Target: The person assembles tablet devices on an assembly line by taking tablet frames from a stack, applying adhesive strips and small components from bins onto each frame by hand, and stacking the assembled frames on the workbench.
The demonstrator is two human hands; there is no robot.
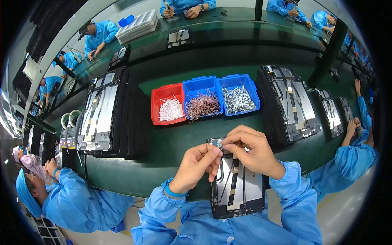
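An opened tablet (255,188) lies in front of me, its inner side up, showing silvery battery panels, dark strips and a black frame. Over its far end both of my hands meet. My left hand (198,165), with a blue band at the wrist, pinches a small silvery part (221,148) between thumb and forefinger. From the other side my right hand (255,151) closes thumb and fingers at the same spot; whether it grips that part or another tiny piece is hidden by the fingertips. A bit of blue and silver shows at the tablet's far end.
Beyond the hands stand a red bin (153,110) of white pieces, a blue bin (185,81) of brownish pieces and another blue bin (256,100) of silvery pieces. Tall stacks of opened tablets flank them, left stack (100,118) and right stack (292,106). Co-workers sit around.
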